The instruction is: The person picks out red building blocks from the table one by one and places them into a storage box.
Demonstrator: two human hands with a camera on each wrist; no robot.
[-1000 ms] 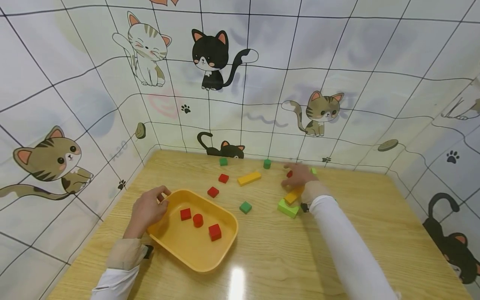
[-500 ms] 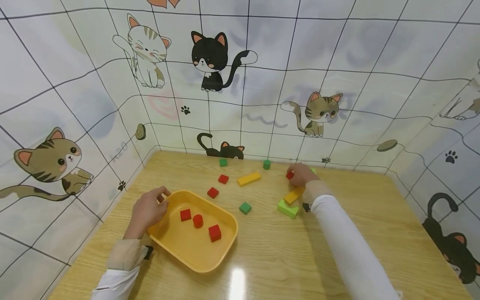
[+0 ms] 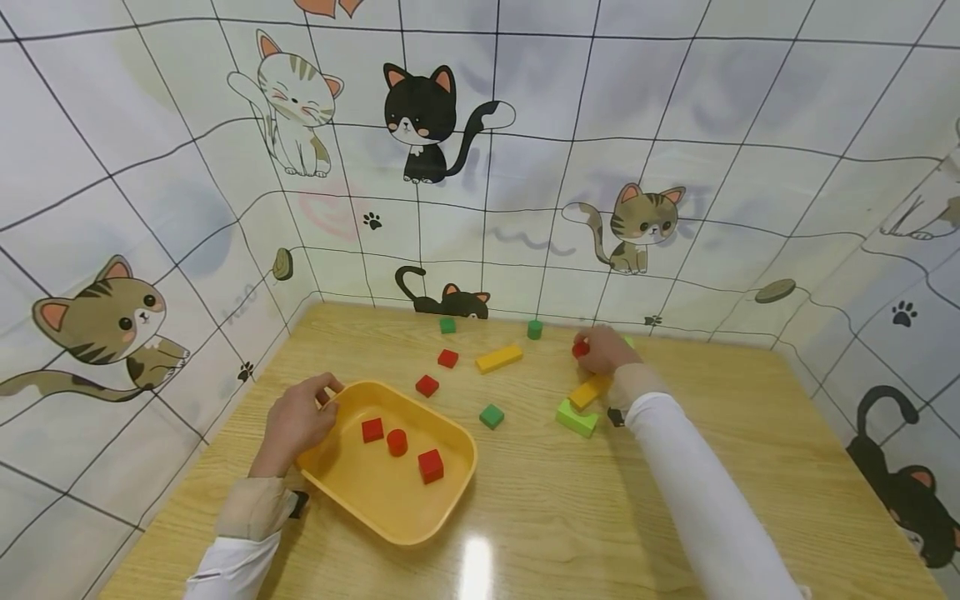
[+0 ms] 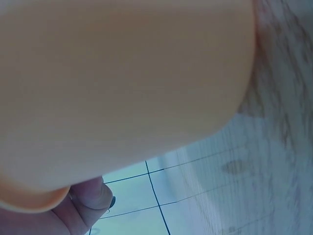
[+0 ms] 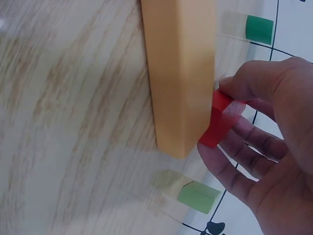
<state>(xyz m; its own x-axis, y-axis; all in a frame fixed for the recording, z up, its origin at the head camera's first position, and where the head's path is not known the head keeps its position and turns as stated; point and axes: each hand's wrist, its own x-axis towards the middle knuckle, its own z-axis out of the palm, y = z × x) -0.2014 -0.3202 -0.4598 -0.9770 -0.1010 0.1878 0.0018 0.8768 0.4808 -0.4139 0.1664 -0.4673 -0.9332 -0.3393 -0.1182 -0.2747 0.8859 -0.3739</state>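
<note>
A yellow plastic tray [image 3: 371,492] stands on the table at the left, and several red blocks lie inside it. My left hand [image 3: 298,419] grips its left rim with curled fingers; the left wrist view shows mostly the tray's outer wall [image 4: 127,78]. Far right on the table, my right hand [image 3: 607,350] pinches a small red block [image 5: 222,117] between thumb and fingers. Close by that hand lie a long yellow block [image 5: 181,78], a light-green notched block [image 3: 576,418] and another light-green block [image 5: 199,197], mostly hidden in the head view.
Between tray and right hand lie two red blocks [image 3: 427,385], a green block [image 3: 492,416] and a yellow bar [image 3: 499,358]. Farther back are a green cube [image 3: 447,326] and a green cylinder [image 3: 534,330]. A cat-patterned wall covering [image 3: 525,167] borders the table [image 3: 720,425].
My right fingers, spread around the red block a second ago, have drawn in and now pinch it. The left hand and the tray have stayed in place.
</note>
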